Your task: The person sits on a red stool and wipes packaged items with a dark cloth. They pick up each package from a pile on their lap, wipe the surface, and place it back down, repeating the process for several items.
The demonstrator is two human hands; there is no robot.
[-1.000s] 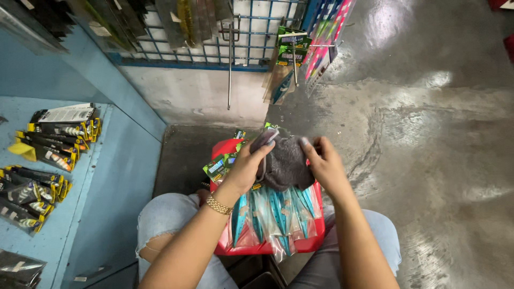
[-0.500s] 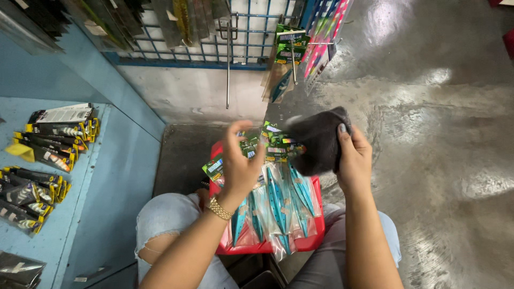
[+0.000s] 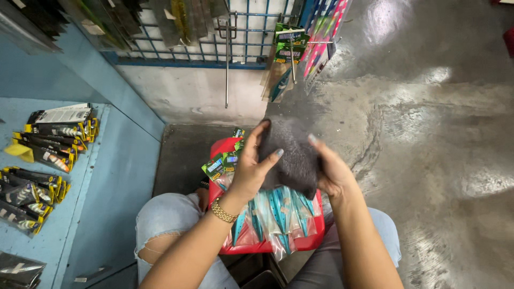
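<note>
Hands have come back together in the head view: half a second ago the right hand alone held the dark grey cloth off to the right while the left hand hovered spread and empty, and now both grip the cloth between them, just above the red tray on the person's lap. The left hand's fingers wrap the cloth's left edge, thumb pressed across its front; the right hand's fingers are mostly behind the fabric, so only one fingertip shows at the top, pressed against the cloth. Judging from this, the cloth is being folded or bunched rather than laid down. Beneath it lie clear packets of teal fishing lures, half hidden by the cloth and wrists, and green-labelled packets poke out at the left. More packaged lures sit on the blue counter, cut off by the frame edge; the packets on the wire rack above are blurred.
</note>
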